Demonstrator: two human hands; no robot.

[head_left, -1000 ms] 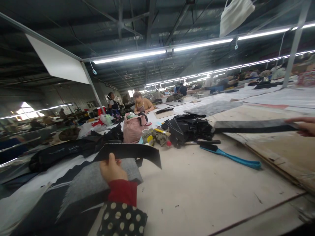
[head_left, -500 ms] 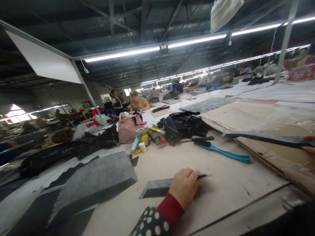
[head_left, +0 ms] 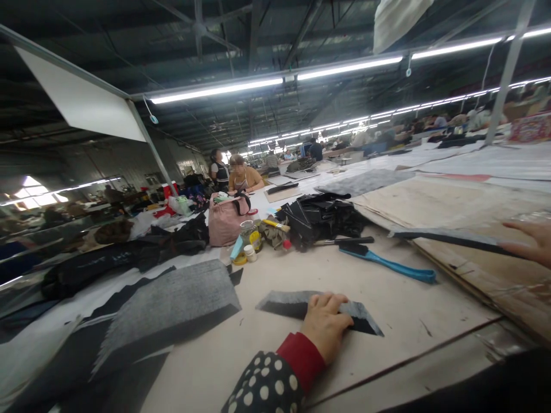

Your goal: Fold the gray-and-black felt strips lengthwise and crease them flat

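My left hand (head_left: 326, 327), in a red cuff and a polka-dot sleeve, presses with bent fingers on a grey and black fabric piece (head_left: 284, 305) on the worktable. The piece lies flat and shows on both sides of the hand. At the right edge my right hand (head_left: 531, 240) is partly in view, fingers stretched out and apart, over the end of a long dark fabric strip (head_left: 447, 238). That strip lies along the edge of the pale boards. A blue-handled brush (head_left: 387, 264) rests between the two hands.
Larger grey and black fabric pieces (head_left: 172, 304) lie at left. Behind are a pink bag (head_left: 226, 221), small jars (head_left: 250, 252), a yellow-handled brush (head_left: 275, 225) and a heap of black cut pieces (head_left: 322, 218). Stacked pale boards (head_left: 422, 198) cover the right. Co-workers sit farther back.
The fabric piece under my left hand has turned and now lies flat, its right end showing. My right hand has come further into view, its fingers now stretched over the strip's end.
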